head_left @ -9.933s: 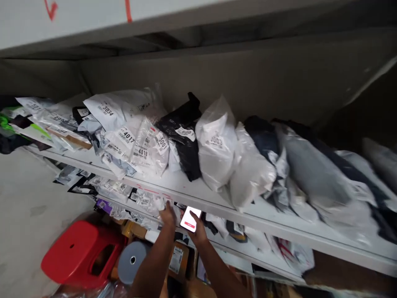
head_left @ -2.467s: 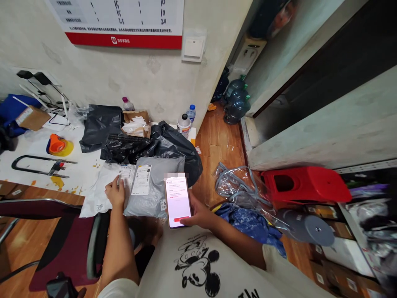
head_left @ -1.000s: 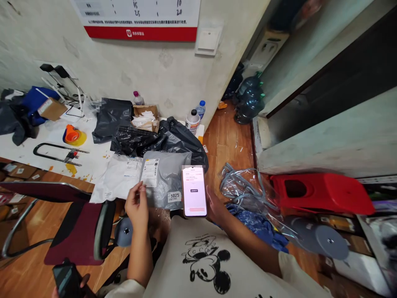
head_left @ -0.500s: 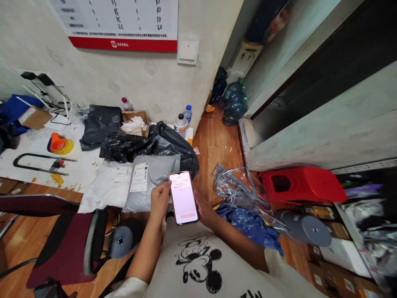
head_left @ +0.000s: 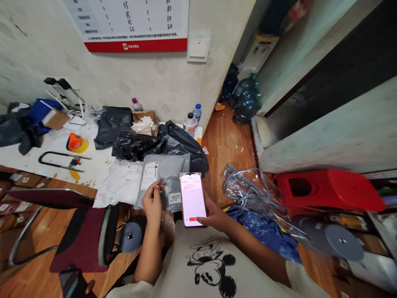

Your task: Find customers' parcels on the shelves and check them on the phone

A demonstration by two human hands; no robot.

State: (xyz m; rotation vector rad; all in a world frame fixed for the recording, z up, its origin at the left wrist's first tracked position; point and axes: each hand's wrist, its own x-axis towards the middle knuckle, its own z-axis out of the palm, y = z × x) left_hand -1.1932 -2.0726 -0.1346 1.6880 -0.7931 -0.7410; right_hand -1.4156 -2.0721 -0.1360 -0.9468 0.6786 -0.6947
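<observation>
In my right hand is a smartphone, held upright with its lit screen toward me. The thumb lies on the red button low on the screen. My left hand is apart from the phone, its fingers curled together with nothing visible in them. It hovers in front of a grey parcel bag with a white label and a tag reading 5025. To the left of that lies a white parcel bag.
Black plastic bags, an open carton, bottles and a U-lock lie on the white table. A maroon chair stands left. Another person's hand holds a dark phone. Right are a red plastic piece and water jugs.
My left hand has let go of the phone's left edge and moved away to the left. My right thumb has come onto the screen, where the button is now brighter red.
</observation>
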